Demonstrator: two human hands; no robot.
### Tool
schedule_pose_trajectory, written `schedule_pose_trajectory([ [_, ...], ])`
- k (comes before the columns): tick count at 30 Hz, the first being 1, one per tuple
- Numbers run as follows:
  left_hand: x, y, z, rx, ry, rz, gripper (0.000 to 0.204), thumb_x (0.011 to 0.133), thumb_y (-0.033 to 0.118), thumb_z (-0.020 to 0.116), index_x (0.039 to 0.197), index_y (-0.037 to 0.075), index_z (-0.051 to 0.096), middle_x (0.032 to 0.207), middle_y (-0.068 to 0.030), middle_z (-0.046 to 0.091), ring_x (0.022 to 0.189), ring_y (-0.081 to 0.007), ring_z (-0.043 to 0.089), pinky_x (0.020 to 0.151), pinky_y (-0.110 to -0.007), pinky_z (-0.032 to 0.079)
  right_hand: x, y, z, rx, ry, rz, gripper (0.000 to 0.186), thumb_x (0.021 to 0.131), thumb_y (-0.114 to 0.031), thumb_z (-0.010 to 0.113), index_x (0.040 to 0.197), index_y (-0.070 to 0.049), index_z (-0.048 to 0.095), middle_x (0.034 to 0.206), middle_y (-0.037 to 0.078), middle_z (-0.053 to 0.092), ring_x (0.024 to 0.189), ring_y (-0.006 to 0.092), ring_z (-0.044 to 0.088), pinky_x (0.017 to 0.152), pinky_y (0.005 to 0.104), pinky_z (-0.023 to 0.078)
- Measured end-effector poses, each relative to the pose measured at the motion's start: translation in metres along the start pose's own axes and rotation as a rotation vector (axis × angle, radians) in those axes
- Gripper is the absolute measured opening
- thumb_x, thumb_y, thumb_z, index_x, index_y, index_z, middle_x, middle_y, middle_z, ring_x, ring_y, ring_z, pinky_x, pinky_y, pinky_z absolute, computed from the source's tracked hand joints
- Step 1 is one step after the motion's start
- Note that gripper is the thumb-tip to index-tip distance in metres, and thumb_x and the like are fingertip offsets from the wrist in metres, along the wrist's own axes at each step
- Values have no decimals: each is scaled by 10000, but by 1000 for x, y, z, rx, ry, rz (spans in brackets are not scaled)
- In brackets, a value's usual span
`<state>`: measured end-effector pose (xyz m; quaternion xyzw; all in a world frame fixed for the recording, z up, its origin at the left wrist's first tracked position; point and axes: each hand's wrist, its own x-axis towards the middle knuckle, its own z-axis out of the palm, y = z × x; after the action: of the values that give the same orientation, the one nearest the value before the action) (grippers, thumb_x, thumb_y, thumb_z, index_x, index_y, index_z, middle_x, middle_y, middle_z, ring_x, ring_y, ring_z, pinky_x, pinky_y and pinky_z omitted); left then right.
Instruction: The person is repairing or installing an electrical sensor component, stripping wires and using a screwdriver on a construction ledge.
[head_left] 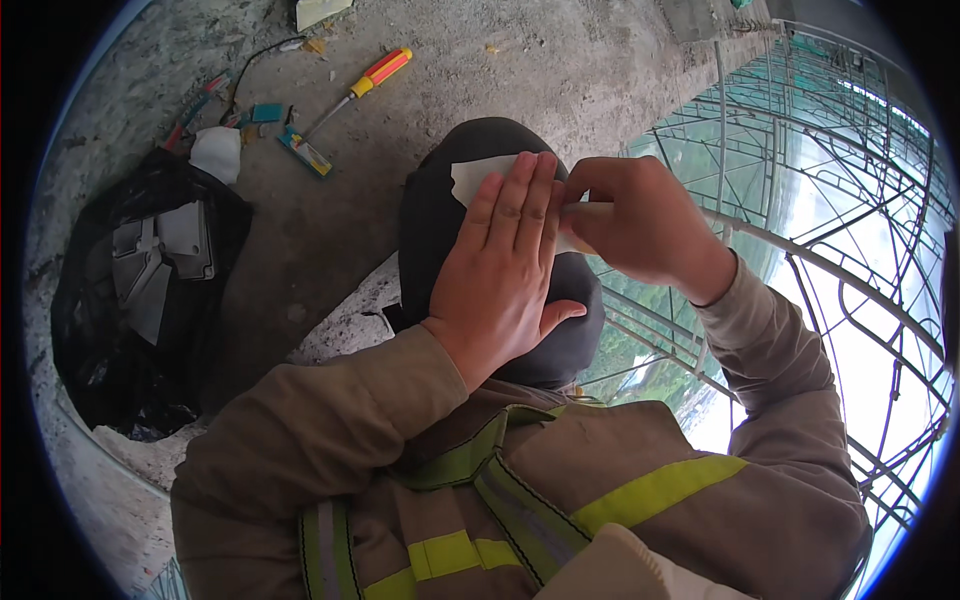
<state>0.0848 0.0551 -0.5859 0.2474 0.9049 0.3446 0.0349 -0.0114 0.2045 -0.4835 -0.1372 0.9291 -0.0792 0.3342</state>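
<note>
head view had the left hand point(503, 260) laid flat on a pale sheet point(468, 177) over a dark-clad knee point(480, 138), its fingers straight and nearly pressed together, thumb held apart. just beside it the right hand point(640, 218) was curled, fingers pinching something pale point(572, 241) at the sheet's right side, though i couldn't tell whether it was the same piece. on the dusty floor point(480, 85) lay a screwdriver point(383, 71) with a red-and-yellow handle, and farther left sat a black bag point(85, 300) holding pale grey pieces point(183, 232).
</note>
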Motion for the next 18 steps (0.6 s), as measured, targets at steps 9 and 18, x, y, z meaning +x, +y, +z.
schedule_pose_trajectory([
  [9, 13, -3, 1, -34, 55, 48, 1094, 847, 718, 642, 1555, -72, 373, 1674, -238, 268, 1585, -373, 186, 1291, -505, 139, -75, -20, -48, 90, -271, -591, 244, 780, -62, 822, 994, -43, 705, 733, 50, 645, 601, 254, 638, 521, 348, 443],
  [18, -3, -82, -28, -403, 234, 68, 883, 890, 289, 780, 1590, -3, 329, 1617, -251, 379, 1508, -505, 310, 1223, -571, 275, -61, 12, -67, 304, -84, -280, 476, 801, 111, 630, 1265, 18, 575, 1103, 136, 682, 994, 224, 715, 912, 351, 553],
])
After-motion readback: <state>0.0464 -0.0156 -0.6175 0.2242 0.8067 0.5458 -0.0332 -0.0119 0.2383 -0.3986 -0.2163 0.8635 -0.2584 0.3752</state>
